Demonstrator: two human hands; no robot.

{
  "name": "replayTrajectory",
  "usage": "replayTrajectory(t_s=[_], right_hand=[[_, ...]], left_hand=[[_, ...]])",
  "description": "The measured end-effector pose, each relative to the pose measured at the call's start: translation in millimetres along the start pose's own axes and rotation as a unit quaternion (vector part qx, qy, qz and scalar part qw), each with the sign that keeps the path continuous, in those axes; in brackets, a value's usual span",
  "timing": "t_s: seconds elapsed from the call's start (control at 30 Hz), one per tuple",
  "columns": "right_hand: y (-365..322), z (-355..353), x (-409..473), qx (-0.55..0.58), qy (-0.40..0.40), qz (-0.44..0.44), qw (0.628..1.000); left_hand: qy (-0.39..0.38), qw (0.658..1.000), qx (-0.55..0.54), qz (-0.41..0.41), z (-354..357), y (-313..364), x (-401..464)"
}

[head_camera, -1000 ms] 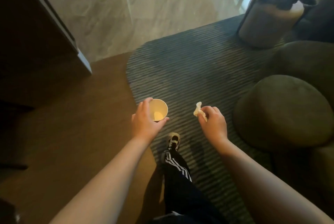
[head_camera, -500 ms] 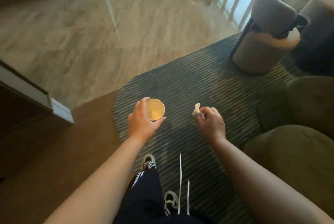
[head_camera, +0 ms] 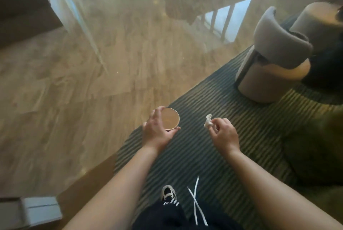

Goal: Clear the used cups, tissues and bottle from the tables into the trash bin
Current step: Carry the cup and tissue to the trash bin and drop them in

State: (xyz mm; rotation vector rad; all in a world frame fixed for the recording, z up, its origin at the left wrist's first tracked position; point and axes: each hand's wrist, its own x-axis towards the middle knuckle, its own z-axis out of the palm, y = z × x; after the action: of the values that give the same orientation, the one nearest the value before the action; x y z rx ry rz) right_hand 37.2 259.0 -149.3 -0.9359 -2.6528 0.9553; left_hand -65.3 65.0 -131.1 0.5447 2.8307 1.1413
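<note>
Two bare arms reach forward in the single head view, seen from above as the person stands on a dark striped rug [head_camera: 213, 142] beside a pale wood floor [head_camera: 92, 81]. The left hand [head_camera: 157, 131] curls its fingers and thumb around a paper cup [head_camera: 170, 119], gripping it by the side wall just below the rim, with the open mouth facing up toward the camera. The cup looks empty or nearly so, though blur makes that uncertain. The right hand [head_camera: 223, 133] pinches a small crumpled white tissue [head_camera: 208, 121] between thumb and fingertips, the wad sticking out above the knuckles. Cup and tissue are both held in the air, near each other but apart, over the rug's edge.

A paper cup is likely light and thin-walled, so a gentle wrap around its upper side suits it; a hard squeeze would probably buckle it. The tissue is soft and nearly weightless, so a fingertip pinch should be enough, though a loose scrap could slip free.

A rounded grey chair [head_camera: 274, 59] stands on the rug to the upper right, and a dark green cushion [head_camera: 315, 148] sits at the right edge. One shoe [head_camera: 168, 192] and dark trousers show at the bottom. No trash bin is visible
</note>
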Motion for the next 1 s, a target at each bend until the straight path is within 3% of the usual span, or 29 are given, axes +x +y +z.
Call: replayTrajectory(t_s=[0.5, 0.73, 1.0], right_hand=[[-39, 21, 320, 0.016, 0.053, 0.056, 0.997], [-45, -6, 517, 0.018, 0.057, 0.080, 0.995], [-38, -42, 675, 0.039, 0.079, 0.119, 0.989]], left_hand=[[-0.065, 0.997, -0.021, 0.034, 85, 13, 342], [-0.093, 0.993, -0.022, 0.070, 144, 71, 540], [-0.106, 0.987, -0.028, 0.117, 205, 135, 705]])
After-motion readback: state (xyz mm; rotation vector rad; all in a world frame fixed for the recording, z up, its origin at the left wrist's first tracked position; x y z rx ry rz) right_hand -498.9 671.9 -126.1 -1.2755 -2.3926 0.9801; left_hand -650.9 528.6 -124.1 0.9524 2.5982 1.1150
